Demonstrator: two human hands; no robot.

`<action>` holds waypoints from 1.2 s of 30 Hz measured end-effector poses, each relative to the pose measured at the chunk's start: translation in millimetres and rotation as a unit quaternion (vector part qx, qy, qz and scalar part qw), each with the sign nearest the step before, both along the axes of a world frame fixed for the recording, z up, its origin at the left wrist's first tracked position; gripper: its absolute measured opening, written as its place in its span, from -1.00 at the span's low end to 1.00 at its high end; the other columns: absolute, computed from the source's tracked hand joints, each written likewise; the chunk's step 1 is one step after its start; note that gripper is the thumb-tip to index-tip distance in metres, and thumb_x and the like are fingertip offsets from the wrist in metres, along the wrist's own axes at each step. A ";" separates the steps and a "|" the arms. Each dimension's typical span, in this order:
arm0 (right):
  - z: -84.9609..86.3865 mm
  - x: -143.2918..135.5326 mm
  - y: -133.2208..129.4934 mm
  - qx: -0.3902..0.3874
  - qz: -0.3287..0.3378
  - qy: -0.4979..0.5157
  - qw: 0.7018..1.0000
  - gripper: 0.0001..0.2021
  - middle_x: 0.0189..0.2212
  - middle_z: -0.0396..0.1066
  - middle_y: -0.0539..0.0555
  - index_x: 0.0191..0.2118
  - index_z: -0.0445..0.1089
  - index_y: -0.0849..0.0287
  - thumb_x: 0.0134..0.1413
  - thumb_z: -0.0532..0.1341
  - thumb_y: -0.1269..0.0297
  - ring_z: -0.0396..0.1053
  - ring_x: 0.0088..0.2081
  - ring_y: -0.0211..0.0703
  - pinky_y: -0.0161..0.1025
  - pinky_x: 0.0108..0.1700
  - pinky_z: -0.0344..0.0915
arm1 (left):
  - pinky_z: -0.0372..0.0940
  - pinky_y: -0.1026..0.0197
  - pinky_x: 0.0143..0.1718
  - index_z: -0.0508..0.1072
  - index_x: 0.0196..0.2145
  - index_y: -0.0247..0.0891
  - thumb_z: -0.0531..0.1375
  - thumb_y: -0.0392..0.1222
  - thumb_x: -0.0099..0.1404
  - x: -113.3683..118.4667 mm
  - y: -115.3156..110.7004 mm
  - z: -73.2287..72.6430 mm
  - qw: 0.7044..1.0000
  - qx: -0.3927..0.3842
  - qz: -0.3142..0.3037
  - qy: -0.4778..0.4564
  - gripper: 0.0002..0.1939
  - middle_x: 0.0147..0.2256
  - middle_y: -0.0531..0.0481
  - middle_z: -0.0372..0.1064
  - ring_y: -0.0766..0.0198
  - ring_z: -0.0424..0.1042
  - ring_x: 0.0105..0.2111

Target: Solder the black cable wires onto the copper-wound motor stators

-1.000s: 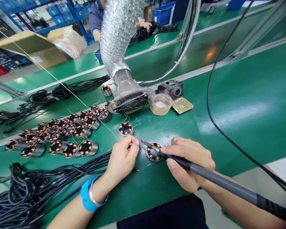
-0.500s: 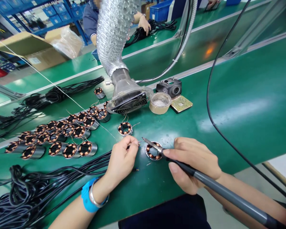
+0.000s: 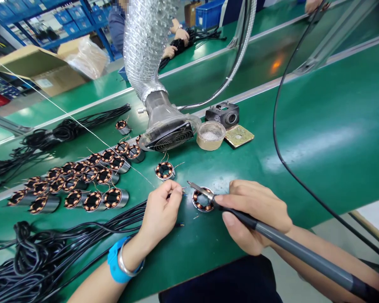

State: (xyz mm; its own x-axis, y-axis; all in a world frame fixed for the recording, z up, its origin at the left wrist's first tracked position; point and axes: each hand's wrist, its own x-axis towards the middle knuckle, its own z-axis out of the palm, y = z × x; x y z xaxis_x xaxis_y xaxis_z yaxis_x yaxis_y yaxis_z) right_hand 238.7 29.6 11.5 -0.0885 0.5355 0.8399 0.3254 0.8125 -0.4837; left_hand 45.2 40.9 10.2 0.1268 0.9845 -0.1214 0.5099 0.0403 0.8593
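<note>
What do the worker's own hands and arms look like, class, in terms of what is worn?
The left hand is ungloved; its wrist carries a bright blue band and a rounded silver bangle. The right hand is ungloved too. No sleeves show.

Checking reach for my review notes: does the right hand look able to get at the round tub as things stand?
Probably yes: nothing appears to stand between the right hand and the round tub, though that hand holds a soldering iron.
</note>
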 end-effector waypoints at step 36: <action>-22.2 -9.0 10.8 -0.030 -0.026 -0.061 0.997 -0.75 -0.38 0.52 0.05 -0.13 0.40 0.19 0.08 0.22 0.58 0.44 -0.47 -0.22 -0.27 -0.41 0.41 | 0.01 0.30 -0.49 0.21 -0.45 -0.23 -0.01 0.06 0.40 -10.9 2.5 0.7 0.989 -0.067 -0.091 -0.098 -0.64 -0.55 0.15 0.07 0.38 0.05 -0.53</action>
State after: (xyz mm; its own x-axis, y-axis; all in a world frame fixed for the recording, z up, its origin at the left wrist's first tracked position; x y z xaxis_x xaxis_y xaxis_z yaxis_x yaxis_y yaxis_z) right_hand 229.7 40.4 -10.7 -0.1585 0.5913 0.7907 0.4250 0.7637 -0.4859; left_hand 34.2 43.4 11.0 0.3346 0.9196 -0.2057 0.3440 0.0840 0.9352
